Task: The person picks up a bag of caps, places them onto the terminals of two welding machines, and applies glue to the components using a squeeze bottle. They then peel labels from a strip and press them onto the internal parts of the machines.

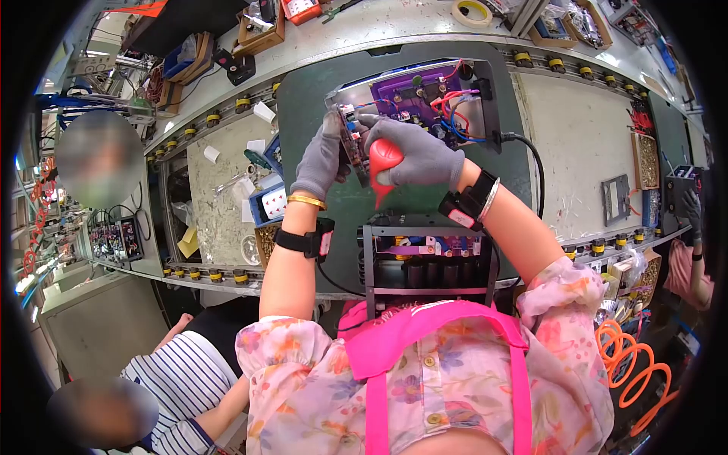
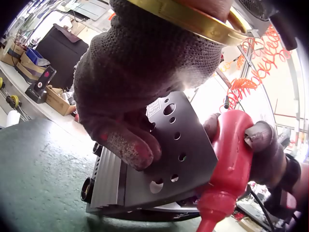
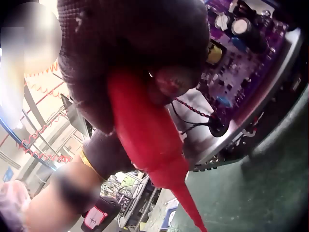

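At the left, a blue parts bin (image 1: pixel 258 211) of white cards sits just beside the green surface (image 1: pixel 303 91). Next, the left of the two gloved hands, the left hand (image 1: pixel 320 159), has its fingers curled over a black perforated panel (image 2: pixel 193 145) at the left end of an uncovered metal chassis (image 1: pixel 491 121). Whether that panel is fastened cannot be told; if loose, it could tip and strain any leads behind it should the grip slacken.

Further right, the right hand (image 1: pixel 425 152) is wrapped round a red squeeze bottle (image 1: pixel 385 154), its nozzle pointing down, clear of the electronics. A careless squeeze could dribble onto the surface or, if the tip swung over, onto the purple circuit board (image 1: pixel 409 97) inside the chassis. The knuckles are also near the looped red and blue wires (image 1: pixel 455 114), which could be snagged.

Rightmost, a black cable (image 1: pixel 540 167) meets the chassis wall; a tug on it could shift the chassis.
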Demonstrator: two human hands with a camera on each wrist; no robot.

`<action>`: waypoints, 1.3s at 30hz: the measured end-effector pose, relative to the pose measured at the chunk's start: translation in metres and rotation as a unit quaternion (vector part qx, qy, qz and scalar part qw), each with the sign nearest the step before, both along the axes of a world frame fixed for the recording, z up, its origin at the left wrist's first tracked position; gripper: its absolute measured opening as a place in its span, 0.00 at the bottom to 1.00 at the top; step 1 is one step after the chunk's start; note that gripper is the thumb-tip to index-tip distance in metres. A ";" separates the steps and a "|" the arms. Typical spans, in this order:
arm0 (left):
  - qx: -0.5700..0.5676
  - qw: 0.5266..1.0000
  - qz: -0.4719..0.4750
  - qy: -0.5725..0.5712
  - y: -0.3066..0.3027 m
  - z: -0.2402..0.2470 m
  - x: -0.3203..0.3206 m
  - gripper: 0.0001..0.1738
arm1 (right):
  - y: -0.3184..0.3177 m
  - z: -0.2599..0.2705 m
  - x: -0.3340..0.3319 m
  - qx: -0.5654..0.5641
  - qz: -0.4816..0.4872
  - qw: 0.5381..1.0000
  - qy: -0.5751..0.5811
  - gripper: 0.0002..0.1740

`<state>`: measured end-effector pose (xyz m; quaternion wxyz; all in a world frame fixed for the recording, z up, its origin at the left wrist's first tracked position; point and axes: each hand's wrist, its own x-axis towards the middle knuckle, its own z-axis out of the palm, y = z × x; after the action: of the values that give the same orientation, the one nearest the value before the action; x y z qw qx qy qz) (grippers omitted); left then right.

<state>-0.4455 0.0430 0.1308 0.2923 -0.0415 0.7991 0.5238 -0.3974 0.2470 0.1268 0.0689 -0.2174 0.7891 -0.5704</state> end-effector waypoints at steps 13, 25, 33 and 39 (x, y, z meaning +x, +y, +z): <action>-0.012 0.999 0.026 -0.033 0.010 0.003 -0.008 0.41 | 0.010 -0.019 -0.019 -0.047 0.072 0.996 -0.036 0.31; 0.081 0.991 0.109 -0.006 -0.093 -0.015 0.137 0.27 | 0.071 0.059 0.037 -0.035 -0.144 0.987 0.064 0.27; -0.102 0.991 -0.053 0.063 -0.122 -0.061 0.271 0.22 | 0.052 0.040 0.097 -0.235 -0.345 0.908 -0.018 0.21; -0.112 0.982 -0.148 0.030 -0.097 -0.050 0.281 0.34 | 0.011 0.053 0.087 0.089 -0.256 0.937 0.221 0.28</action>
<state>-0.1645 -0.0538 0.0809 0.3358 0.0600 0.8586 0.3827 -0.3109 0.2581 0.1797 -0.2371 -0.1214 0.8607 -0.4339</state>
